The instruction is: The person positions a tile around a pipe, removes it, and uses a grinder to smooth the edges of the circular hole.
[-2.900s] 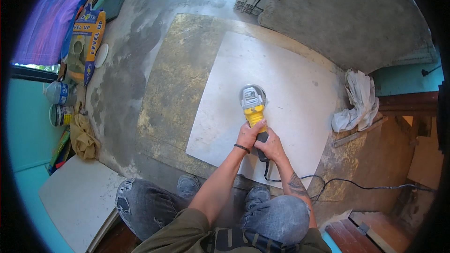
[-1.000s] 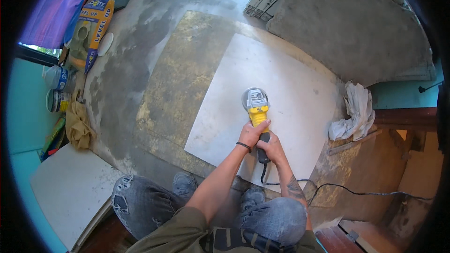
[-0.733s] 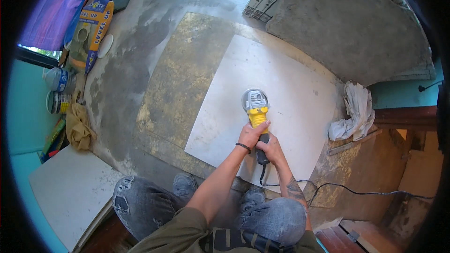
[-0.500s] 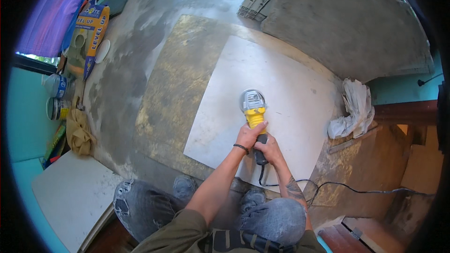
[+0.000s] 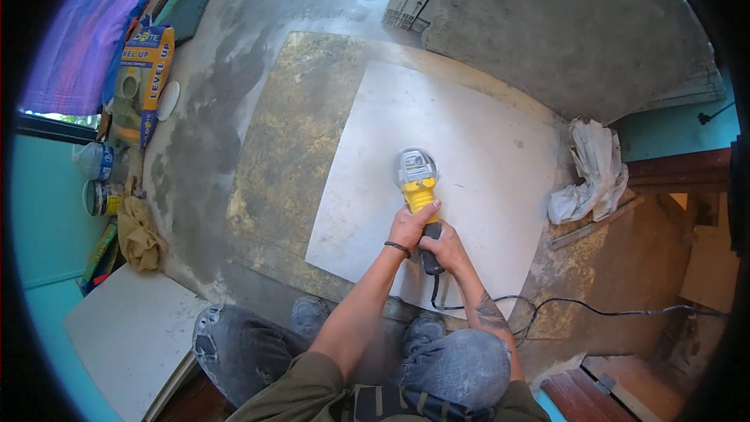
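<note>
Both my hands grip a yellow and black angle grinder [image 5: 420, 190] with a grey metal head. My left hand [image 5: 411, 225] is closed round its yellow body, fingers partly hidden beneath. Just behind, my right hand [image 5: 444, 246] wraps the black rear handle. The grinder's head rests over a large white sheet [image 5: 476, 203], with its disc mostly hidden underneath. From the handle's end a black power cord [image 5: 594, 312] curls out and runs off to the right. Under the white sheet lies a bigger, stained yellowish board [image 5: 281, 156].
A grey-coated panel [image 5: 562, 39] leans at the far right. Crumpled white sacking [image 5: 590, 176] lies beside a wood strip right of the sheet. At left stand a printed bag [image 5: 144, 82], tubs [image 5: 101, 197] and a brown cloth [image 5: 139, 234]. White boards [image 5: 129, 336] are stacked near left.
The grinder's head has swung slightly left over the white sheet, both hands moving with it and keeping their grip. The view has shifted a little.
</note>
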A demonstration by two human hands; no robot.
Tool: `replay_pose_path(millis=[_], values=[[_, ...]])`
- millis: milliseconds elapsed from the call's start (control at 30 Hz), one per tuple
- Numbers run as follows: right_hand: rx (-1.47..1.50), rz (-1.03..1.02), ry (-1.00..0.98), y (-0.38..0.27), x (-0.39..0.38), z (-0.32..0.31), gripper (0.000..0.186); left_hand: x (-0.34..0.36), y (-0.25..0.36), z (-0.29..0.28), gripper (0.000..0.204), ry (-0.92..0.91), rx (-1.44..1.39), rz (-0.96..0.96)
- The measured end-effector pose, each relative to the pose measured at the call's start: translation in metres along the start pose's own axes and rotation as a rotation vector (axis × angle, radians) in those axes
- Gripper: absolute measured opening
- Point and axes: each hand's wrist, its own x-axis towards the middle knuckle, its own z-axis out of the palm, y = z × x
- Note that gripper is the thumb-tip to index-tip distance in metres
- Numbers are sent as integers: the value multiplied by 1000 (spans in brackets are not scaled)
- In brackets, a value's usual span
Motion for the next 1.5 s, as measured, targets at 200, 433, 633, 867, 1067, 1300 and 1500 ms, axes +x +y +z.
replay_pose_path(millis=[200, 433, 633, 867, 1067, 1300, 1500], values=[[27, -21, 8, -8, -4, 3, 51, -1, 1, -2, 47, -25, -14, -14], [43, -10, 24, -5, -4, 6, 51, 0, 0, -5, 47, -52, 7, -39], [11, -3, 37, -11, -5, 8, 52, 3, -1, -9, 46, -62, -35, -53], [30, -117, 161, -11, -46, -11, 55, -33, 24, 26, 43, -180, 102, 103], [-38, -108, 315, -112, -148, -75, 56, -121, 106, 100, 45, -410, 1, 46], [-158, -129, 494, -225, -190, -90, 73, -161, 204, 124, 45, -492, -52, -119], [-124, 34, 590, -242, -156, -47, 65, -131, 230, 90, 42, -515, 102, -155]])
